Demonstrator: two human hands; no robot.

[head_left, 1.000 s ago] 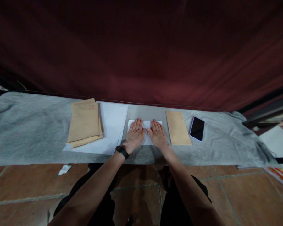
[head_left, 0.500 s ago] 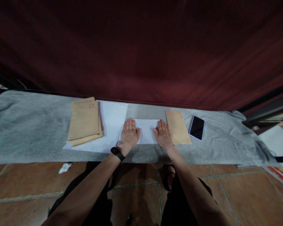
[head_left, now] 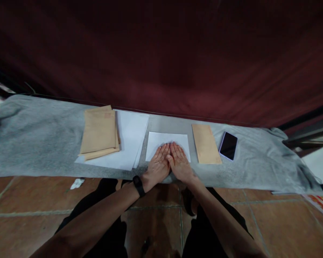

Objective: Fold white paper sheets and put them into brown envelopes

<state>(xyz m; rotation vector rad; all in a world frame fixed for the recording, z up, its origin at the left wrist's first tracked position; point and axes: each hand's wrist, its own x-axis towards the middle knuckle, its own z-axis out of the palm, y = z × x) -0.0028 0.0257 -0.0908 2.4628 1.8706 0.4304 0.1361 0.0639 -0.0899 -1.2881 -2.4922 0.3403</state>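
A small white sheet of paper (head_left: 157, 139), perhaps folded, lies flat on the grey cloth in front of me. My left hand (head_left: 159, 163) rests palm down on its near part, fingers stretched out. Beside it, touching at the fingers and thumb, my right hand (head_left: 179, 162) also presses flat on the paper. Both hands cover the middle of the sheet's near edge. To the right of the paper is a single brown envelope (head_left: 206, 144). A stack of brown envelopes (head_left: 99, 130) sits on larger white sheets (head_left: 131, 138) to the left.
A phone (head_left: 228, 146) with a dark screen lies right of the single envelope. Grey cloth (head_left: 51, 139) covers the long, narrow surface. Behind it hangs a dark red curtain (head_left: 161, 71). Below, a crumpled white scrap (head_left: 77, 183) lies on the tiled floor (head_left: 293, 222).
Both hands have slid inward from the paper's left and right ends and now meet at its near middle. The paper's ends have come into view.
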